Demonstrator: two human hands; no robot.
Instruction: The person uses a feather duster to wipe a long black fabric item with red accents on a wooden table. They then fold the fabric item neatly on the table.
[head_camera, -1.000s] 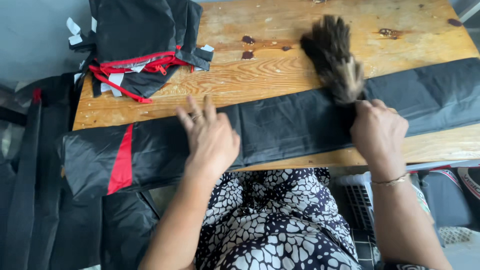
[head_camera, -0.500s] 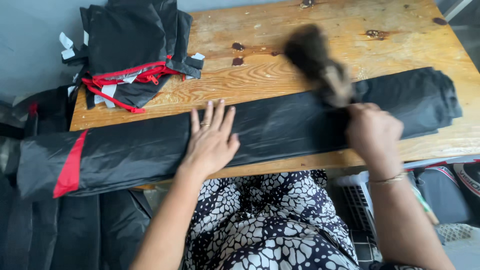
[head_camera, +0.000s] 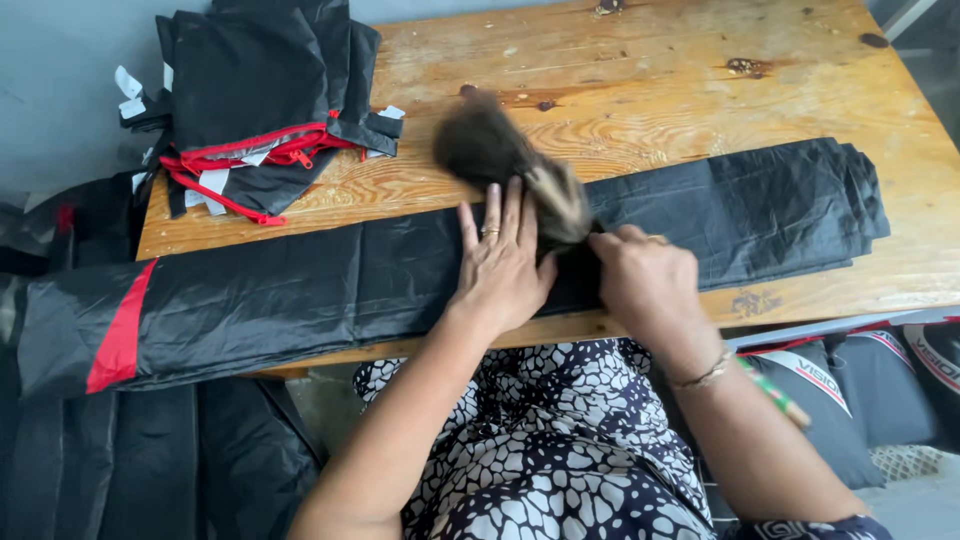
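A long folded black garment (head_camera: 300, 290) with a red stripe at its left end lies across a wooden table (head_camera: 650, 90). My left hand (head_camera: 500, 265) rests flat on it near the middle, fingers spread, a ring on one finger. My right hand (head_camera: 645, 280) grips the handle of a dark bristle brush (head_camera: 500, 160), blurred by motion, whose head is over the cloth and table just beyond my left fingers.
A pile of black garments with red trim and white tags (head_camera: 260, 100) sits on the table's far left corner. More black fabric (head_camera: 150, 460) hangs by the table's left side. Dark bags (head_camera: 870, 390) lie on the floor at the right.
The brush has swept leftward along the garment, and my right hand has moved left to meet my left hand. The garment has shifted to the right across the table.
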